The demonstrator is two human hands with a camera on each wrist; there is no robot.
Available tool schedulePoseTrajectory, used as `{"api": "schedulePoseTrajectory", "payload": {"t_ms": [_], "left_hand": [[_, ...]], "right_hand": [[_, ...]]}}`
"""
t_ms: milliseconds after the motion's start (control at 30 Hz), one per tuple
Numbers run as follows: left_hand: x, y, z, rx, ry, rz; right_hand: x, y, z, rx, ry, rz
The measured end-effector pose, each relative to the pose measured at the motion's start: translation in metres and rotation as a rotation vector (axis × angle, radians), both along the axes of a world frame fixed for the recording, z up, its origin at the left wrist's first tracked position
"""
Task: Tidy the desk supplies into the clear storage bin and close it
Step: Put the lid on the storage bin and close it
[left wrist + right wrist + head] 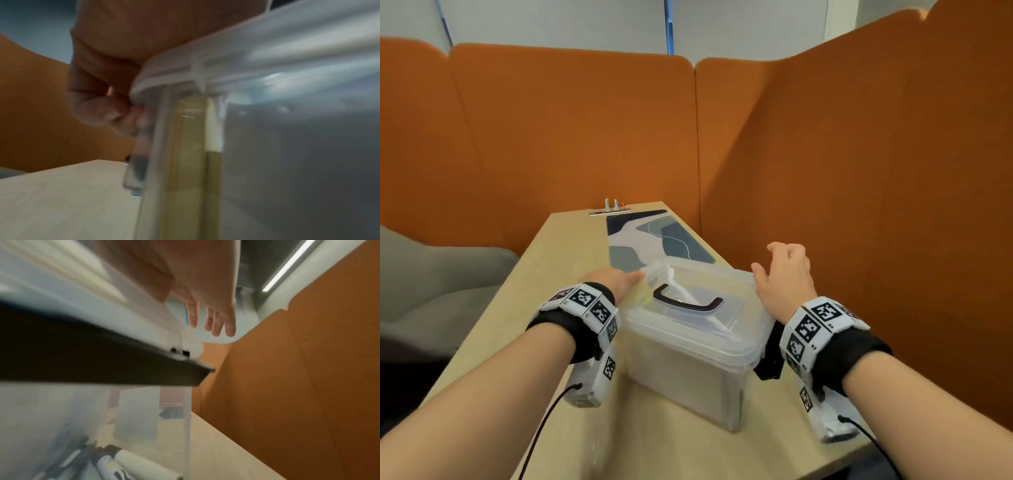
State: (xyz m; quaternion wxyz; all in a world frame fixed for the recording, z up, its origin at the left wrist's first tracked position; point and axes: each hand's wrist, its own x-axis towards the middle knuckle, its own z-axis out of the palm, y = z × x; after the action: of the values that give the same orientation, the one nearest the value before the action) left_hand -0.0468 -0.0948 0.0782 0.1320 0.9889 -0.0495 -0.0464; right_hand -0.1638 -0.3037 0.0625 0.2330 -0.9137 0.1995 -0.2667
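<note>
The clear storage bin (688, 370) stands on the desk with its lid (732, 291) on and its black handle (688, 300) lying flat. My left hand (619, 279) is at the lid's far left corner. In the left wrist view its fingers (98, 112) curl round the lid rim (246, 56). My right hand (784, 274) hovers at the lid's right edge, and its fingers (218, 324) are straight and hold nothing. A black side latch (102, 356) sticks out below it. Markers and other supplies (115, 464) lie inside the bin.
A patterned desk mat (654, 236) lies beyond the bin on the wooden desk (551, 274). Orange partitions (585, 137) wall in the back and right sides. A grey seat (431, 291) is to the left. A small metal fitting (611, 207) sits at the desk's far end.
</note>
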Motion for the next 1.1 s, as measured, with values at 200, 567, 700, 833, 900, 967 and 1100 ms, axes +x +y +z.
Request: {"api": "schedulePoseTrajectory", "payload": {"t_ms": [200, 567, 700, 833, 900, 967, 1100], "left_hand": [[0.001, 0.056, -0.012, 0.02, 0.025, 0.191], [-0.016, 0.092, -0.013, -0.074, 0.048, 0.356], [-0.012, 0.095, -0.017, -0.1, 0.027, 0.362], [-0.005, 0.096, -0.022, -0.124, 0.018, 0.385], [0.002, 0.099, -0.026, -0.157, 0.002, 0.439], [0.005, 0.102, -0.029, -0.201, -0.004, 0.484], [0.007, 0.101, -0.032, -0.416, 0.022, 0.47]], "right_hand": [[0.029, 0.034, 0.006, 0.473, 0.367, 0.112], [0.049, 0.069, -0.011, 0.729, 0.132, 0.2], [0.052, 0.072, 0.003, 0.53, 0.256, 0.19], [0.058, 0.081, 0.008, 0.485, 0.34, 0.188], [0.063, 0.087, 0.003, 0.436, 0.322, 0.176], [0.065, 0.093, 0.002, 0.379, 0.305, 0.132], [0.067, 0.097, 0.002, 0.282, 0.305, 0.086]]}}
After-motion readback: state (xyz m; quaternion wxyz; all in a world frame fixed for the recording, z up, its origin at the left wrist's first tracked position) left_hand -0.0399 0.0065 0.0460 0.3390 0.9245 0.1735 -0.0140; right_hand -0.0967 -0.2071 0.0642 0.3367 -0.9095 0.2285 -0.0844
